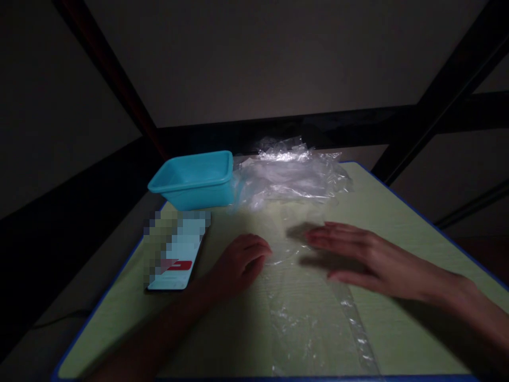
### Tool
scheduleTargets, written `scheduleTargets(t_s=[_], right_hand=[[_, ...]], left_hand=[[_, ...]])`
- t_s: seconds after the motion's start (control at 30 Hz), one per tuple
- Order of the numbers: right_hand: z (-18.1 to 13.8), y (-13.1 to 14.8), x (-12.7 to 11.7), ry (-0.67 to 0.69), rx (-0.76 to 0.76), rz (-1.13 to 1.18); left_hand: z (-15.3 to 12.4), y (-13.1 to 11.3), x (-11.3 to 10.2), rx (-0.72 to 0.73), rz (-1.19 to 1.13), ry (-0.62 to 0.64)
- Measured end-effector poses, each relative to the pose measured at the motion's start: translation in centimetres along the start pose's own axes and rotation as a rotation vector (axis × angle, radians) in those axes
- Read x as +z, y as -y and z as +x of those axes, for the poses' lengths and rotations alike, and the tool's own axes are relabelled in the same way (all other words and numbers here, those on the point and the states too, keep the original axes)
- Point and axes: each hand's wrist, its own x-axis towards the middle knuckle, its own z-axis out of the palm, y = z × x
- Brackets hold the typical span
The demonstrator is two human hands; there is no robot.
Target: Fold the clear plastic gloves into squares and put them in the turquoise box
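A clear plastic bag (314,318) lies flat on the pale green table (405,254), stretching from the middle to the near edge. My left hand (244,260) is closed at the bag's left side, fingertips and thumb pinched together on the thin film. Over the right side of the same bag is my right hand (358,254), its fingers stretched out and the thumb apart, with nothing in it. A shadow falls beneath its fingertips. Beyond both hands sits a crumpled pile of clear plastic bags (294,178).
A turquoise plastic basket (194,196) stands at the back left, touching or very near the pile. Left of my left hand lies a phone (183,254) with a lit screen, partly pixelated. The table has a blue edge (441,233); dark bars and a wall rise behind.
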Motion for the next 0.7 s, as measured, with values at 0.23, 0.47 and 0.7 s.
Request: scheduleTargets(t_s=[0.23, 0.47, 0.7], right_hand=[[-4.1, 5.1, 2.0, 0.141, -0.036, 0.048], [-5.2, 5.7, 3.7, 0.13, -0.059, -0.078], [-5.3, 6.4, 4.3, 0.062, -0.196, -0.361]], left_hand=[[0.3, 0.1, -0.2, -0.119, -0.13, -0.031], [0.1, 0.2, -0.1, -0.125, -0.138, -0.044], [-0.3, 0.3, 0.3, -0.076, -0.082, -0.007]])
